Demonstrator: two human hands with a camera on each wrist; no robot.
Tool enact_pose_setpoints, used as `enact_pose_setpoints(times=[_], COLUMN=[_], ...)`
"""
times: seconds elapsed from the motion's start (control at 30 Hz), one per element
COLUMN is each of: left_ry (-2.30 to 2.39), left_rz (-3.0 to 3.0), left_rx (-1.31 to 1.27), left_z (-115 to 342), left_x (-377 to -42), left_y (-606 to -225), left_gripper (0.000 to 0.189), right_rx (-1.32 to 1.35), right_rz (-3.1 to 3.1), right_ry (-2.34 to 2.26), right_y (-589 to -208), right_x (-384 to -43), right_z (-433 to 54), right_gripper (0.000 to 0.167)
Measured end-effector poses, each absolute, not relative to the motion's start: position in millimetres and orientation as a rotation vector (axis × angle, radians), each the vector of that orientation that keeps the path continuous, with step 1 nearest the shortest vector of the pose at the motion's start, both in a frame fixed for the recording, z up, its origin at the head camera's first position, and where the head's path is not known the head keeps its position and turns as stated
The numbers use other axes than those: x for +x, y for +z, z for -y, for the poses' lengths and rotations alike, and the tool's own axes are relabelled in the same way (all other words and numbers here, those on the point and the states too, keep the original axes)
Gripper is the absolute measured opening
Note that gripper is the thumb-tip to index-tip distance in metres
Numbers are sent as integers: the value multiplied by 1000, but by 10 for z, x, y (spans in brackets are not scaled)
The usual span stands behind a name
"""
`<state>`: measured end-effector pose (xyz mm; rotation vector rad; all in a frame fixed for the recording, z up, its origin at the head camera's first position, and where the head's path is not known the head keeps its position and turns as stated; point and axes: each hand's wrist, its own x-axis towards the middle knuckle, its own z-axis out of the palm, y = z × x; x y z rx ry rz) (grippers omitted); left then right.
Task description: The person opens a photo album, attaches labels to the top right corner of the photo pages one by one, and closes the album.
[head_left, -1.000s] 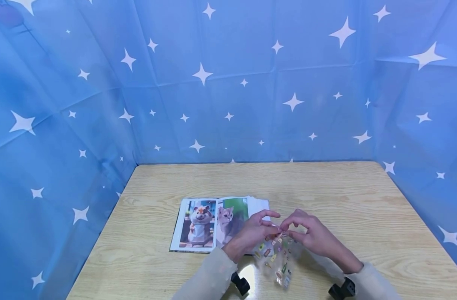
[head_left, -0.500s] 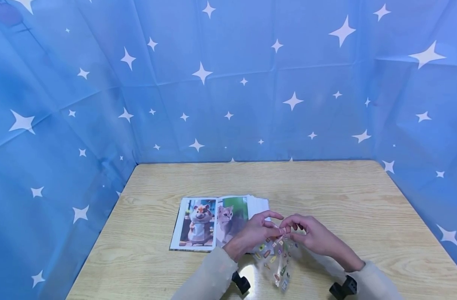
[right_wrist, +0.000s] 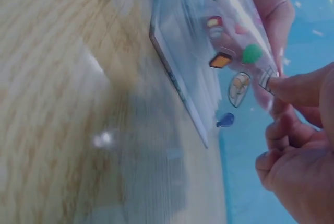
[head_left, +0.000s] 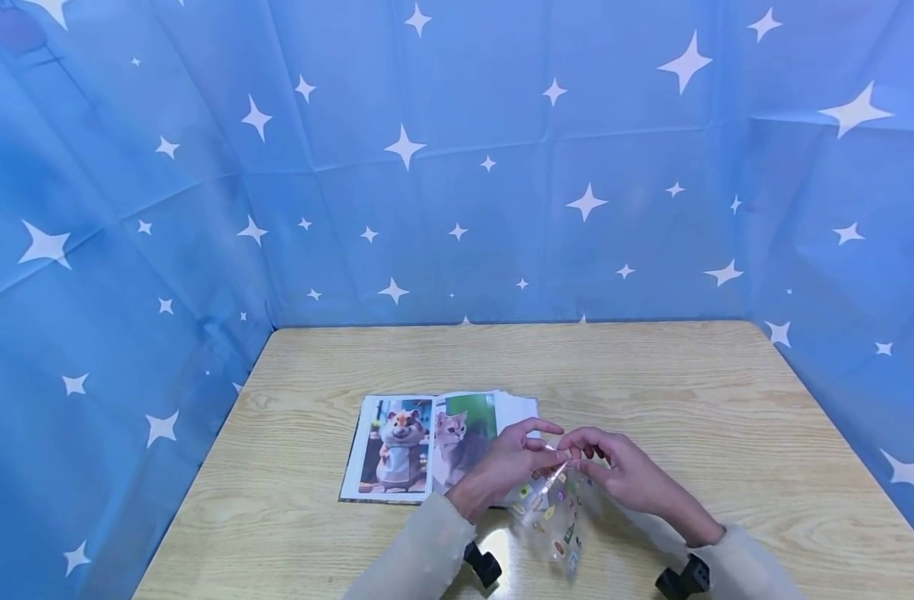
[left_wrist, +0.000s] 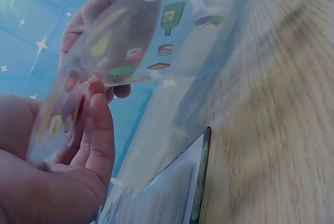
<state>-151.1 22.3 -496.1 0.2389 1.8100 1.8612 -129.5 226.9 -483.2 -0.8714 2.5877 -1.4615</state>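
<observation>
Near the open book point(head_left: 432, 450), left hand point(head_left: 506, 461) and right hand point(head_left: 620, 472) — each grip narrow — pinch clear printed plastic point(head_left: 558, 521).

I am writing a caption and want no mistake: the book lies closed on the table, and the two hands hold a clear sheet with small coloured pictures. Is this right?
Not quite: the book lies open on the table, not closed, as the head view shows. The left hand and right hand do hold the clear sheet.
</observation>
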Motion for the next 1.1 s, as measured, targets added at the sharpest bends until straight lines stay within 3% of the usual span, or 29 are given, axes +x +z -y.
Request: enact_pose_setpoints(times=[0.27, 0.7, 1.1], left_ry=[1950, 1929, 1981], left_rz=[-1758, -1753, -1702], left_rx=[132, 199, 164], left_z=[-235, -228, -256], left_x=[-1510, -1512, -1524], left_y=[-4982, -4977, -4974], left_gripper=[36, 36, 35], right_rx=[-901, -899, -913], right_rz=[-2688, -2727, -2703], right_ry=[-1464, -1456, -1553], right_y=[-4864, -4822, -4881], right_x=[-1302, -1302, -1283], right_z=[-2247, -2264, -2242], right_gripper=[28, 23, 29])
